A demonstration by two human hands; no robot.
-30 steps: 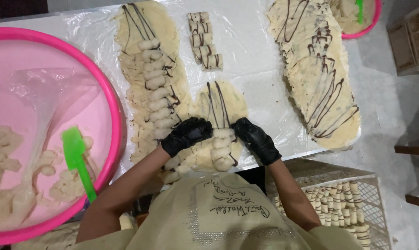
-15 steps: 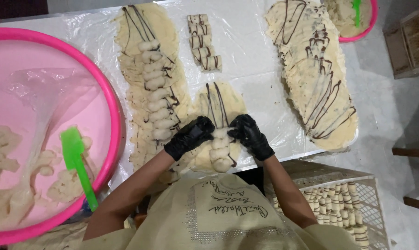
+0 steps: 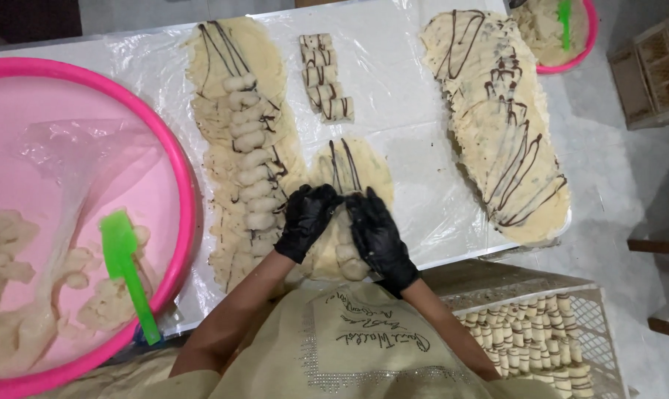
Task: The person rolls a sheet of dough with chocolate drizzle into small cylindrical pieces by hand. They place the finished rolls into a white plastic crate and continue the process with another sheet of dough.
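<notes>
A: Both gloved hands have slid together since a moment ago, and now the left hand and right hand meet over the small dough sheet at the table's near edge.

B: Fingers curled down, pressed onto the dough, tips nearly touching. What's under them stays hidden.

A: Packaging? Just clear plastic film covering the table, plus a crumpled clear bag in the pink basin with a green spatula.

B: Cut rolls lie beyond. The wire tray of finished rolls is cut off bottom right; the second basin barely shows.
</notes>
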